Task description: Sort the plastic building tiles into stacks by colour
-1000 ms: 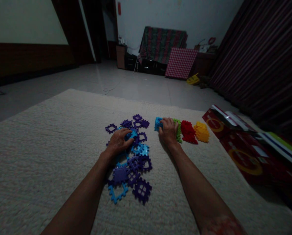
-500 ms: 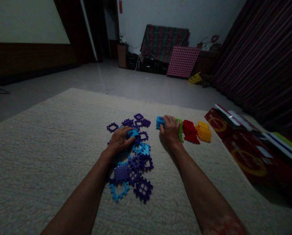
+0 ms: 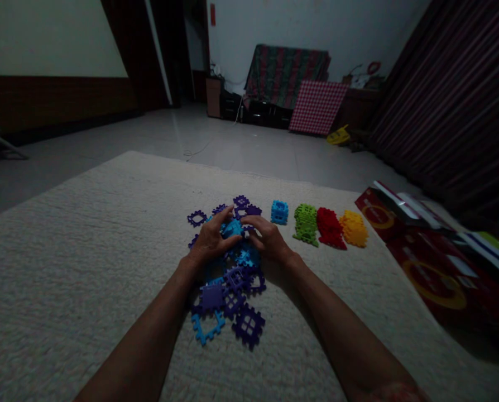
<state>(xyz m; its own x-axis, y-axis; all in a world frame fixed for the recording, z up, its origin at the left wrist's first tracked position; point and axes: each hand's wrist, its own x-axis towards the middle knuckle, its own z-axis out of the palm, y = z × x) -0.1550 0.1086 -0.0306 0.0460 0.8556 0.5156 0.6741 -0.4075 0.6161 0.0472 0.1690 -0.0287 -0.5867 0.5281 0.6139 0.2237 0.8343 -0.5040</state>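
A loose pile of purple tiles [image 3: 248,325] and light blue tiles [image 3: 208,327], flat interlocking plastic pieces with notched edges, lies in front of me. My left hand [image 3: 211,239] is over the pile's left side, thumb and fingers around some light blue tiles [image 3: 233,227]. From the right, my right hand [image 3: 270,239] reaches to the same spot, its fingers curved and apart; nothing shows in its grasp. Its fingertips are close to the light blue tiles, but contact is unclear. To the right of the pile stands a neat blue stack [image 3: 279,213].
Right of the blue stack, a green stack [image 3: 306,224], a red stack [image 3: 330,228] and a yellow stack [image 3: 354,228] form a row. All lie on a cream mat [image 3: 128,223]. Red boxes [image 3: 425,265] line the mat's right edge.
My right hand has left the blue stack and moved left to the pile, beside my left hand. The blue stack now stands alone. My left hand stays over the light blue tiles.
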